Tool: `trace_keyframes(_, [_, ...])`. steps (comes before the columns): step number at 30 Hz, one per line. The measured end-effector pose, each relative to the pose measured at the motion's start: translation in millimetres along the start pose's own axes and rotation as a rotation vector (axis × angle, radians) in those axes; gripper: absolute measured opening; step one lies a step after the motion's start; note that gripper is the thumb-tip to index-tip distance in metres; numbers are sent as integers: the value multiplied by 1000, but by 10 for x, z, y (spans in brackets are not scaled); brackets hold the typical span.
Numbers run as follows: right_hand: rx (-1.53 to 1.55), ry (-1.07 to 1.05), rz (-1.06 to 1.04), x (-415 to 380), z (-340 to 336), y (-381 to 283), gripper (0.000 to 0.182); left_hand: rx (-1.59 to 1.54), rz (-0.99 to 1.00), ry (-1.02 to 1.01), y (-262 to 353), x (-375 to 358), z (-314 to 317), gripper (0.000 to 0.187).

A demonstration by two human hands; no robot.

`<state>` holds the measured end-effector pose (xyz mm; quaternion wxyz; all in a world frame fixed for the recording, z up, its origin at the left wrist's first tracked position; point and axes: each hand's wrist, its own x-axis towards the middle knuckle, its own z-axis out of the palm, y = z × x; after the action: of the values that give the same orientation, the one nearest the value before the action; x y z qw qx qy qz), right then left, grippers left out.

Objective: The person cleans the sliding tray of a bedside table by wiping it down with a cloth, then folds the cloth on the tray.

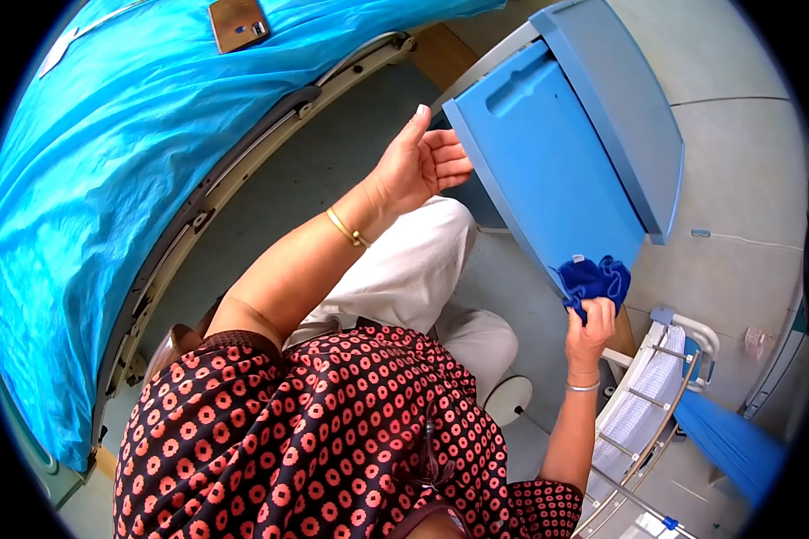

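A light blue bedside cabinet (pixel 548 153) stands tilted across the view, with a flat blue panel and a raised top section (pixel 634 117) beside it. My right hand (pixel 590 331) grips a dark blue cloth (pixel 595 280), bunched up against the panel's lower end. My left hand (pixel 427 166) is at the panel's left edge, thumb raised and fingers loosely spread, the fingertips right at the edge. Nothing shows in its palm.
On the left is a bed covered with a bright blue sheet (pixel 72 234), its metal side rail (pixel 243 148) running along the edge. A phone (pixel 238 25) lies on the sheet. At the lower right stands another bed with a rail (pixel 643 395). A white cable (pixel 751 241) hangs on the tiled wall.
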<state>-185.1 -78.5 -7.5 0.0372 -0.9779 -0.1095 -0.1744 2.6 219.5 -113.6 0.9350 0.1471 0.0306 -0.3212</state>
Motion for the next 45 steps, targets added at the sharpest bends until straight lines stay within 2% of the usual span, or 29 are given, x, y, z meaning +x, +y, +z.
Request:
trace_keyframes(2, [10,44,-7,127,75,-165,28,129,35,51,23,25,14,60])
trace_keyframes(7, [55,126,-69,594,329,-600,28,203,22,24,35,-3,65,49])
trace_keyframes(9, [42,157,-75,897,460,-890,27,201,40,49,9,-21,62,39])
trace_keyframes(10, [28,178,-85,1042,565,-998,27,159,17,-2,30,-22,17,32])
trace_keyframes(12, [25,231,-129,1330,763,-1182,11,237,67,130,1,-36,132,33])
trace_keyframes(16, [14,316,-99,1565,872,-1366,6,250,73,46,39,27,55,31])
trace_keyframes(18, [-32,268,-122,1490,849,-1304,6,311,99,108,28,-13,176,31])
trace_keyframes(20, [-48,267,-83,1321,809,-1200,8,353,105,70,81,27,74,30])
trace_keyframes(21, [22,262,-65,1166,714,-1093,7,369,122,161,62,3,157,29])
trace_keyframes(22, [94,257,-55,1004,618,-976,8,379,118,157,64,-8,146,29])
trace_keyframes(24, [52,215,-52,643,461,-671,14,402,109,113,99,-15,108,29])
trace_keyframes(28, [-13,112,-63,51,119,-5,35,448,116,188,98,-33,165,29])
trace_keyframes(32, [-21,-8,-7,-268,-143,515,37,448,111,148,119,-21,126,30])
trace_keyframes(38, [-10,-62,49,-456,-302,770,37,407,94,68,135,-21,47,29])
trace_keyframes(40, [-77,-34,152,-687,-296,1000,32,375,85,10,154,-14,12,29])
trace_keyframes(43, [84,210,833,-916,-364,1125,18,370,90,57,101,-40,52,28])
trace_keyframes(45, [320,499,918,-967,-424,1199,13,350,141,203,49,-64,48,28])
